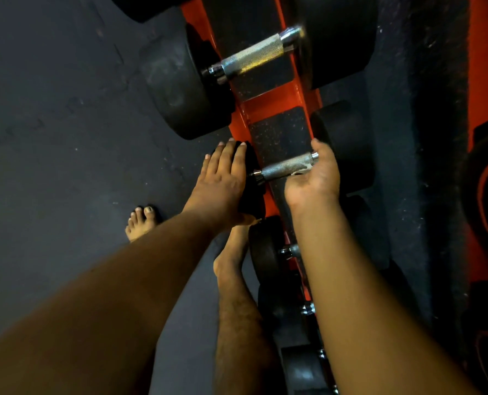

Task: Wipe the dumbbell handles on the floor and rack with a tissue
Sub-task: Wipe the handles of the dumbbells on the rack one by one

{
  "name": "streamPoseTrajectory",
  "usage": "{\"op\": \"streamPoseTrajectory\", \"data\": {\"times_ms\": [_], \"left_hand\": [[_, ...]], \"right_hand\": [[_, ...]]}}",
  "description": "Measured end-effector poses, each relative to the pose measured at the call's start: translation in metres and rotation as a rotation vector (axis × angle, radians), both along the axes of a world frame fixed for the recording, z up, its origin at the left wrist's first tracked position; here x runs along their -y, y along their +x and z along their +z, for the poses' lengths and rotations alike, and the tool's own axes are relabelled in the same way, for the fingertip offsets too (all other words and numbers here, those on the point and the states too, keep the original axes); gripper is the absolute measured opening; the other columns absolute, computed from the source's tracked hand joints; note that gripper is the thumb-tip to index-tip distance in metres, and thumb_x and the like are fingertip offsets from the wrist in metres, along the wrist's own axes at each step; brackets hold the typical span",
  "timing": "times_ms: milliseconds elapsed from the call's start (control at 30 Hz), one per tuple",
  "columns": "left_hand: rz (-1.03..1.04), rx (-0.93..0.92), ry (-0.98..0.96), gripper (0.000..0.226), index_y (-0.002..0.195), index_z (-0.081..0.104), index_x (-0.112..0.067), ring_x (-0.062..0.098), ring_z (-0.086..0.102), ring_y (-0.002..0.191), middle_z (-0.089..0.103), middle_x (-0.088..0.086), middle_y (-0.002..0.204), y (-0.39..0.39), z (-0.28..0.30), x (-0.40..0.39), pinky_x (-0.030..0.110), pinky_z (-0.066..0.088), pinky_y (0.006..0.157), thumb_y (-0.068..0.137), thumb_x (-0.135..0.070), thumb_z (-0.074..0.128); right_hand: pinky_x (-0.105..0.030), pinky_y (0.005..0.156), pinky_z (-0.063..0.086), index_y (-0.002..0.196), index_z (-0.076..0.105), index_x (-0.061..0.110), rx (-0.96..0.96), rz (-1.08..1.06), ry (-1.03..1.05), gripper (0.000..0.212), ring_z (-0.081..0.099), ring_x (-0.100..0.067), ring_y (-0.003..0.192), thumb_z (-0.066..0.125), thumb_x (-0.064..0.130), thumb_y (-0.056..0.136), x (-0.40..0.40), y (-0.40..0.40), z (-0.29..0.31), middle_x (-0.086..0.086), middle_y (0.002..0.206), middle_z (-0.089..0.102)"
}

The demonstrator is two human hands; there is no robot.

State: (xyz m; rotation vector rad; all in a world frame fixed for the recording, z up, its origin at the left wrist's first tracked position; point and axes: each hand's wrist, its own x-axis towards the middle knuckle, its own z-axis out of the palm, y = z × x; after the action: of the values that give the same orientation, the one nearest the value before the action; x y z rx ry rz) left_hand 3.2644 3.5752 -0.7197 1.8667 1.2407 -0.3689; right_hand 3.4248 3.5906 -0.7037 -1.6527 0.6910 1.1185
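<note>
A small black dumbbell lies across the orange rack (268, 105), its knurled steel handle (285, 166) showing between my hands. My left hand (223, 178) rests flat on the dumbbell's left head (252, 195), fingers straight. My right hand (314, 178) cups the right end of the handle from below, and a scrap of white tissue (301, 169) shows between palm and steel. A larger dumbbell sits further along the rack, with its handle (254, 55) bare. More dumbbells, such as the one with the black head (265, 249), line the rack towards me, partly hidden by my right forearm.
Dark rubber floor (66, 138) spreads to the left. My bare feet (140, 223) stand close to the rack. A second orange frame with black and orange weights (485, 195) runs along the right edge.
</note>
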Motion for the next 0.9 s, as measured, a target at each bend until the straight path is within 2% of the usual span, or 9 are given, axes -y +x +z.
{"op": "streamPoseTrajectory", "data": {"times_ms": [100,233,367,500,567,633,700,800,900], "left_hand": [[-0.006,-0.006,0.007,0.153,0.159,-0.003,-0.011,0.033,-0.003,0.155,0.000,0.015,0.168,0.000,0.000,-0.001,0.045,-0.005,0.121,0.052,-0.064,0.091],[-0.012,-0.011,0.011,0.153,0.159,-0.004,-0.011,0.033,-0.003,0.155,0.000,0.015,0.168,0.000,-0.002,0.001,0.046,-0.004,0.121,0.052,-0.065,0.091],[-0.012,-0.008,0.001,0.152,0.160,-0.003,-0.010,0.033,-0.003,0.155,0.000,0.016,0.168,0.000,0.000,-0.001,0.047,-0.004,0.122,0.053,-0.064,0.091],[-0.005,-0.007,-0.008,0.153,0.159,-0.004,-0.010,0.032,-0.005,0.155,-0.002,0.015,0.168,0.000,0.002,-0.002,0.047,-0.003,0.124,0.053,-0.066,0.090],[0.003,-0.006,-0.018,0.152,0.160,-0.004,-0.009,0.031,-0.006,0.155,-0.003,0.015,0.168,0.001,0.003,-0.002,0.047,-0.003,0.124,0.054,-0.064,0.090],[0.006,0.000,-0.031,0.150,0.160,-0.005,-0.009,0.031,-0.007,0.155,-0.004,0.015,0.168,0.002,0.004,-0.003,0.047,-0.003,0.125,0.056,-0.062,0.089],[0.005,0.003,-0.034,0.151,0.160,-0.005,-0.009,0.031,-0.006,0.155,-0.004,0.015,0.168,0.001,0.004,-0.003,0.047,-0.004,0.125,0.055,-0.062,0.090],[0.001,0.000,-0.018,0.154,0.159,-0.004,-0.010,0.032,-0.004,0.155,-0.001,0.015,0.168,-0.001,0.003,-0.002,0.048,-0.002,0.124,0.051,-0.062,0.093],[-0.001,0.002,-0.016,0.154,0.159,-0.004,-0.010,0.032,-0.004,0.155,0.000,0.015,0.168,0.000,0.002,-0.001,0.049,-0.001,0.125,0.052,-0.060,0.093]], "right_hand": [[-0.025,0.055,0.051,0.077,0.055,0.013,-0.003,-0.020,-0.041,0.020,0.062,-0.011,0.054,0.060,0.016,0.096,-0.009,-0.001,-0.002,0.003,0.055,0.061],[-0.028,0.064,0.051,0.087,0.060,0.012,0.008,-0.019,-0.010,0.009,0.064,-0.015,0.072,0.064,0.017,0.093,0.002,-0.003,0.001,-0.003,0.080,0.063],[-0.028,0.054,0.052,0.090,0.059,0.010,-0.013,-0.031,-0.023,0.011,0.063,-0.016,0.073,0.065,0.018,0.094,0.004,-0.003,-0.003,-0.003,0.083,0.061],[-0.030,0.062,0.050,0.088,0.058,0.011,-0.042,-0.026,-0.007,0.012,0.063,-0.014,0.072,0.062,0.019,0.097,0.003,-0.005,-0.012,-0.002,0.081,0.060],[-0.032,0.066,0.055,0.103,0.062,0.008,-0.055,0.040,-0.027,0.014,0.067,-0.018,0.077,0.064,0.019,0.095,0.017,-0.020,-0.013,-0.006,0.088,0.066],[-0.040,0.075,0.061,0.119,0.061,0.004,-0.121,0.143,-0.063,0.034,0.071,-0.030,0.091,0.069,0.022,0.092,0.032,-0.036,-0.016,-0.018,0.104,0.070],[-0.047,0.088,0.059,0.110,0.063,0.002,-0.176,0.172,-0.067,0.031,0.069,-0.034,0.097,0.069,0.027,0.092,0.031,-0.039,-0.013,-0.022,0.103,0.070],[-0.032,0.070,0.054,0.087,0.060,0.011,-0.083,-0.014,0.057,0.019,0.065,-0.019,0.074,0.058,0.025,0.099,0.014,-0.011,-0.017,-0.008,0.083,0.064],[-0.030,0.069,0.054,0.092,0.062,0.014,-0.014,-0.027,0.093,0.013,0.068,-0.017,0.080,0.060,0.024,0.099,0.013,-0.001,-0.024,-0.004,0.091,0.068]]}}
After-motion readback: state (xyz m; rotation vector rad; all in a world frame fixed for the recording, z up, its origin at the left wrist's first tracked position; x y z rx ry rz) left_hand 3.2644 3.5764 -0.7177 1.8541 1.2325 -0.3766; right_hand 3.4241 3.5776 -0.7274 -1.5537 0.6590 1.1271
